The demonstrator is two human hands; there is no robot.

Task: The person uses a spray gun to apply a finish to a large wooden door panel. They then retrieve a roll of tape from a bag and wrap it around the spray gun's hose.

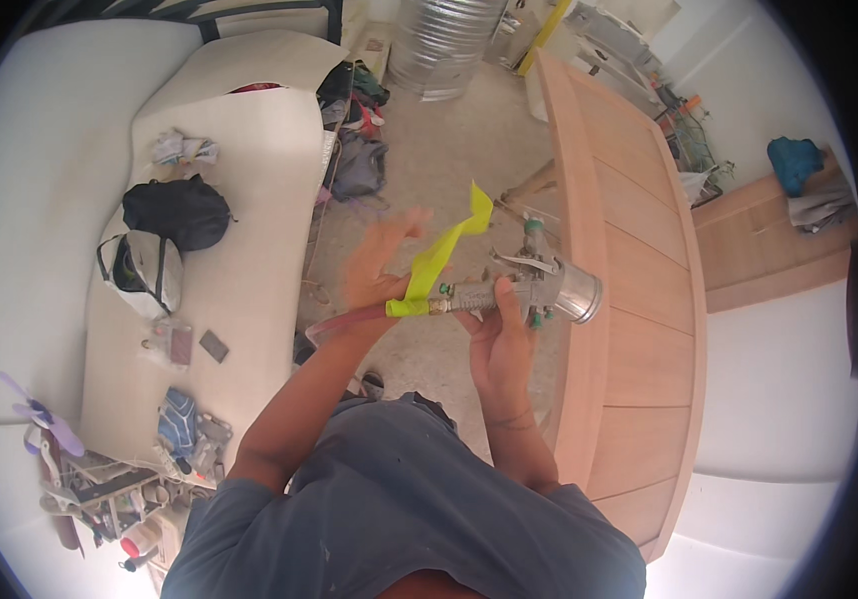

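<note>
A metal spray gun (494, 296) with green knobs and a silver cup (578, 293) lies across in front of me, cup end to the right. My right hand (502, 344) is closed around its handle from below, the thumb along the near side. Where the reddish hose (349, 321) meets the handle, a bright yellow-green strip (429, 268) is wrapped around the joint. Its loose end stands up and away from me, twisted. Beside the strip, my left hand (377, 262) is blurred by motion, fingers stretched out and apart from the thumb; I see nothing held in it.
Close on my right stands a large wooden panel door (639, 329). On the left, a covered bench (249, 220) carries a black bag (179, 212), a white bag (139, 275) and a dark flat rectangle (214, 345). Beyond is a silver duct (444, 45); a purple-bladed fan (41, 414) stands lower left.
</note>
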